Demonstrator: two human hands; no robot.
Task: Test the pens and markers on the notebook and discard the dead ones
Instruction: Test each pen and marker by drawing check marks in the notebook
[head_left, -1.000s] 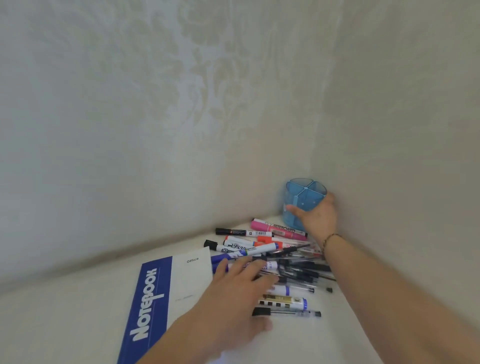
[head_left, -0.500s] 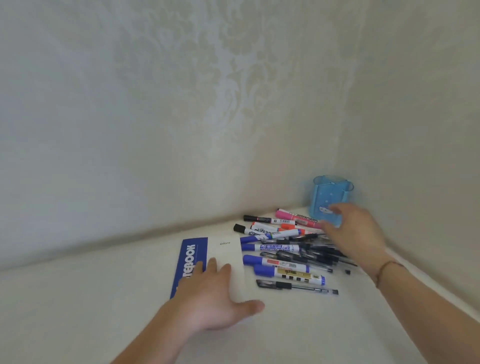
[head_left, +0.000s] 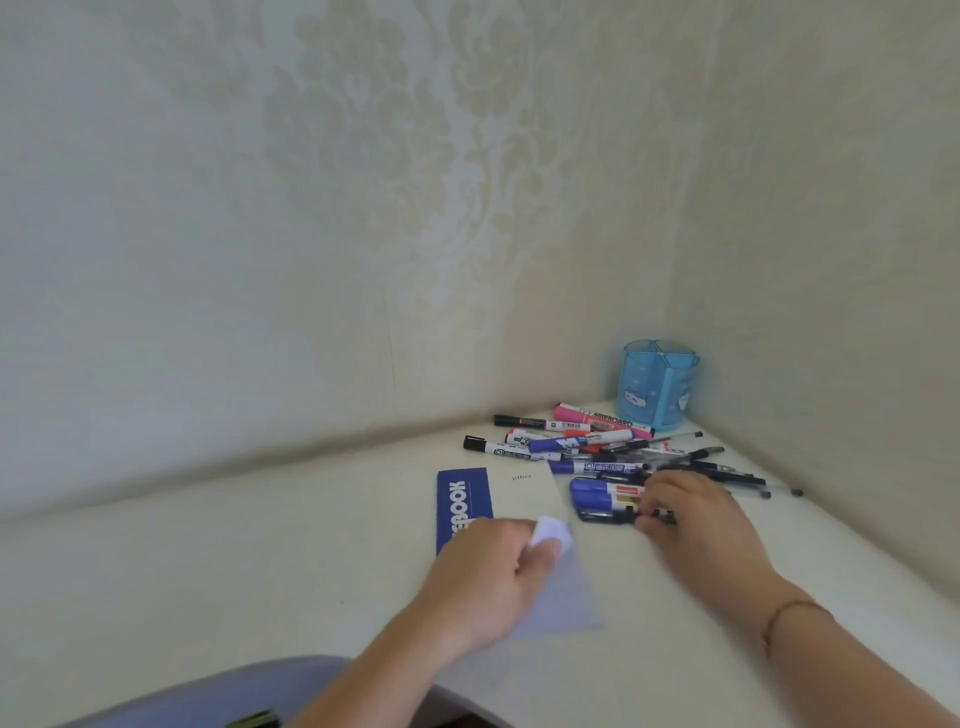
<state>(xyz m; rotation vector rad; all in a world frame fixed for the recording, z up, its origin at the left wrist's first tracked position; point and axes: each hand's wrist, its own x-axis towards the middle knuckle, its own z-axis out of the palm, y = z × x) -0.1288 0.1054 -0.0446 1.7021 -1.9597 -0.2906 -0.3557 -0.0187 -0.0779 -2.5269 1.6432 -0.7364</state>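
A notebook (head_left: 464, 498) with a blue and white cover lies on the white table. My left hand (head_left: 488, 577) pinches the cover's right edge and lifts it, with a pale page (head_left: 569, 603) showing below. To the right lies a pile of pens and markers (head_left: 582, 441): pink, orange, blue and black ones. My right hand (head_left: 693, 519) sits on the pile's near end. Its thumb lies by a blue marker (head_left: 597, 491) and its curled fingertips close on a black pen (head_left: 605, 516).
A translucent blue pen holder (head_left: 657, 384) stands in the corner where the two patterned walls meet, just behind the pile. A grey-blue rounded object (head_left: 208, 691) shows below the table's front edge (head_left: 467, 696) at the bottom left.
My right hand left the blue holder and came down onto the near pens. My left hand slid off the pens onto the notebook and lifted its cover edge. The view pulled back.
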